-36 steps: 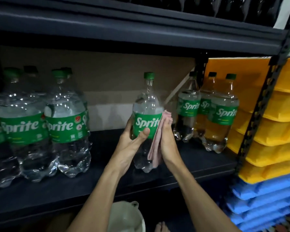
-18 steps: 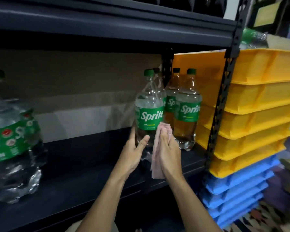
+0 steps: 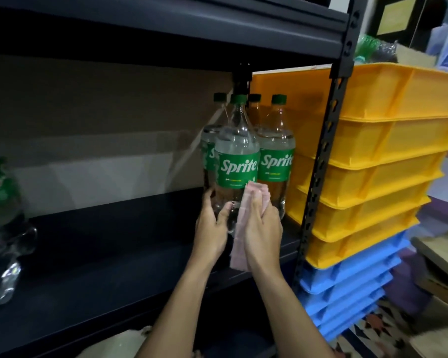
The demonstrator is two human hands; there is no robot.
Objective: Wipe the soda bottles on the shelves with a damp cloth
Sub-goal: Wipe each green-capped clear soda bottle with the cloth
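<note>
your right grip [image 3: 263, 232] curls around a folded pink cloth [image 3: 239, 251], pressing it to the lower right side of a sprite bottle [image 3: 237, 164]. your left grip [image 3: 210, 228] clasps the bottle's base. it sits upright at the dark shelf's [image 3: 114, 254] right end, just beside three other bottles [image 3: 277, 161] and near stacked yellow crates [image 3: 386, 140].

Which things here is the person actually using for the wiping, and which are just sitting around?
In the job: front Sprite bottle, gripped by the left hand; pink cloth, held against it by the right hand; neighbouring Sprite bottles on the shelf.
Just lying about: yellow crates; blue crates under them.
</note>
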